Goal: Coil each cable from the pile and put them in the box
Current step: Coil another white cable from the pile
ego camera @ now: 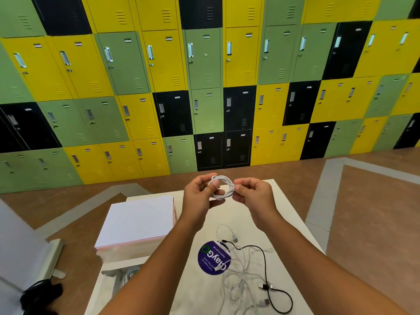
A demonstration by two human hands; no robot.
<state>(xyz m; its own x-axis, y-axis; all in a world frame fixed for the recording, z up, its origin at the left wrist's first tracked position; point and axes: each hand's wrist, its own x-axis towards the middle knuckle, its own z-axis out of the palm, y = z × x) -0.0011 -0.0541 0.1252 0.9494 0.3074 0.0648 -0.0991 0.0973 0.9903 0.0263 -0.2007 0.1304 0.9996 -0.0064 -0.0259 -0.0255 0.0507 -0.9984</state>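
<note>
The small coil of thin white cable (221, 187) is held up in the air over the far half of the desk, between both hands and clear of everything below. The left hand (200, 196) has its thumb and fingers closed round the left side of the loops, which I take to be what keeps the turns from springing apart. The right hand (252, 196) pinches the right side of the coil with thumb and fingertips. From where I stand it looks to be tucking or winding the last bit of the tail, though the end itself is too small to make out.

Below, nearer the person, the loose pile of tangled white cables (241, 278) lies on the white desk (231, 212), with a thin black USB cable (264, 258) looped through it. The pile partly covers a round purple sticker (212, 258). So there is more to coil after this one.

The open white cardboard box (109, 272) sits at the near left corner, under the left forearm, with what seems to be a white coil already inside. Beyond it lies a flat white square slab with pinkish edges (138, 221), perhaps the lid. Green, yellow and black metal lockers (204, 64) fill the wall behind.
</note>
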